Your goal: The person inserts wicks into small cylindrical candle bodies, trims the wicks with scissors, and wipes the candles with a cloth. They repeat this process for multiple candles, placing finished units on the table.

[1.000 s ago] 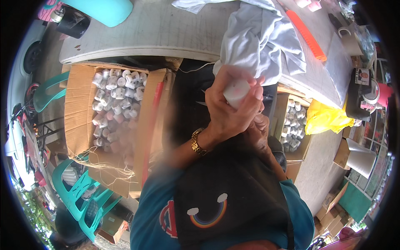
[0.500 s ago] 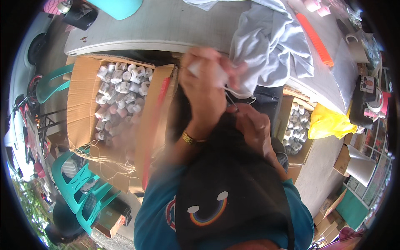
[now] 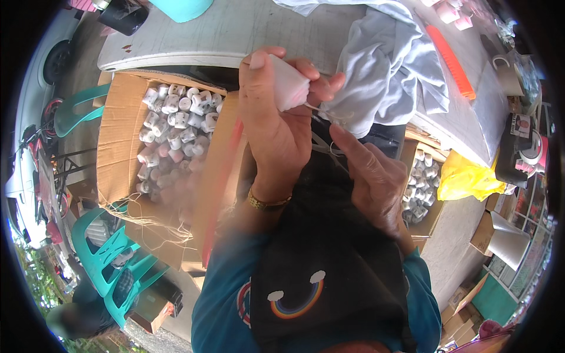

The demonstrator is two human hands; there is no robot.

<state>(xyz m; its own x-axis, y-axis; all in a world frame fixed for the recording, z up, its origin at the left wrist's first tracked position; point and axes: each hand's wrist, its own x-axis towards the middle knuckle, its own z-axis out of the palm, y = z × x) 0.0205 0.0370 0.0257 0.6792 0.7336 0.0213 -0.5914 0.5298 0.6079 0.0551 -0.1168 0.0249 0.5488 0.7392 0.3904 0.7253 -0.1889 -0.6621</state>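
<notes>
My left hand (image 3: 276, 120) is raised over my lap, its fingers wrapped round a small white wax candle (image 3: 287, 82) that narrows at one end and shows a pink tinge along its lower edge. A thin pale wick (image 3: 318, 110) sticks out of the candle toward my right hand (image 3: 376, 176). That hand's index finger stretches toward the wick and its other fingers are curled. A loop of white string (image 3: 333, 150) shows beside the index finger. The right thumb is mostly hidden, and part of the wick is blurred.
To the left, an open cardboard box (image 3: 120, 135) holds many small white candles; another box (image 3: 432, 209) of them stands at right. A grey cloth (image 3: 382, 65) drapes over the white table's (image 3: 235, 35) edge. An orange strip (image 3: 450, 62), yellow bag (image 3: 468, 175) and green chairs (image 3: 97, 244) surround me.
My left hand has tipped back and risen slightly, showing the candle clearly. My right hand has shifted a little right, with its index finger now stretched up toward the wick.
</notes>
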